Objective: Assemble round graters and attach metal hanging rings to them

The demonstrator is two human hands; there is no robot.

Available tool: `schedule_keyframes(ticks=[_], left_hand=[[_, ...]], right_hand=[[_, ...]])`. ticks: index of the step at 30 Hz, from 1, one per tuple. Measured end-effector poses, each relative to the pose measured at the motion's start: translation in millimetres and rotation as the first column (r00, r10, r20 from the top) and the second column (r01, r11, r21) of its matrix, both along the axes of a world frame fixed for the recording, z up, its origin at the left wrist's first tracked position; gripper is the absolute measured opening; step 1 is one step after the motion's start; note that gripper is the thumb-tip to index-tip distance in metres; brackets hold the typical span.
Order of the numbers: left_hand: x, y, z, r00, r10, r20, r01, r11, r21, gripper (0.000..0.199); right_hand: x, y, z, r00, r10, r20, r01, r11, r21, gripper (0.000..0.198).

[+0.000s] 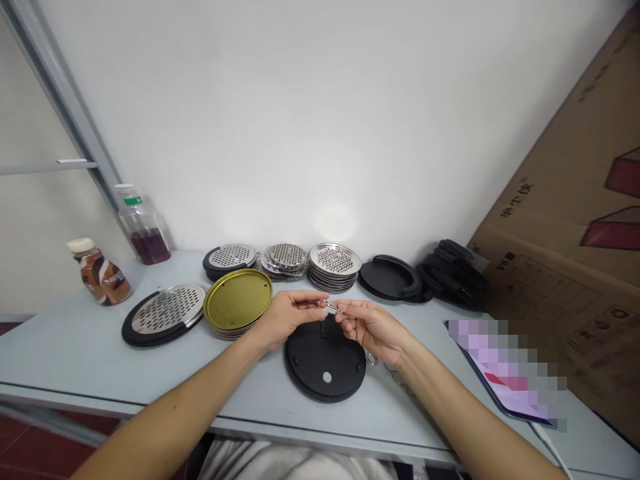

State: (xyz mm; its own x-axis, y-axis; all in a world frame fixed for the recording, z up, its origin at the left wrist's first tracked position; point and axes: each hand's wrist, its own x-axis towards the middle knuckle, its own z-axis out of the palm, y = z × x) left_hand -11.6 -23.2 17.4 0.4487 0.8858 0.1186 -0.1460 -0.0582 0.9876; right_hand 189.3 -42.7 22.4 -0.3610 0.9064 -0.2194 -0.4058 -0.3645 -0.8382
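Over a round black plastic disc (315,367), my left hand (290,317) and my right hand (373,327) meet fingertip to fingertip. Between them they pinch a small shiny metal ring (323,304) with a thin straight part; its exact kind is too small to make out. My left thumb and fingers are on the ring's left side, my right ones on its right end. The disc lies flat on the table below, with a pale round spot and small dark holes. A few loose metal rings (371,359) lie beside it, partly behind my right wrist.
Gold-coloured round plates (237,300) are stacked left of my hands, beside a black-rimmed grater (167,310). Grater discs (335,260) and black holders (390,277) line the wall. Two bottles (100,273) stand left; a phone (500,380) and cardboard box (560,267) are right.
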Motion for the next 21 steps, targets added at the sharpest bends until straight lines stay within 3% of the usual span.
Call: schedule_keyframes(ticks=[3, 9, 13, 21], left_hand=[[2.8, -4.2, -0.5, 0.991, 0.083, -0.102, -0.059, 0.974, 0.219, 0.034], [6.4, -11.9, 1.2, 0.930, 0.296, -0.216, -0.118, 0.800, 0.589, 0.023], [6.7, -14.2, 2.1, 0.928, 0.302, -0.219, -0.105, 0.776, 0.622, 0.024], [7.3, -13.7, 0.7, 0.948, 0.225, -0.225, -0.079, 0.851, 0.519, 0.025]], right_hand=[[0.3, -0.1, -1.1, 1.000, 0.015, -0.012, -0.015, 1.000, 0.007, 0.011], [-0.3, -1.2, -2.0, 0.996, 0.074, -0.041, -0.073, 0.997, 0.022, 0.010], [-1.4, -2.9, 0.5, 0.993, 0.105, -0.058, -0.106, 0.994, 0.000, 0.009], [-0.9, -2.3, -2.4, 0.990, 0.141, -0.015, -0.140, 0.989, 0.041, 0.012]])
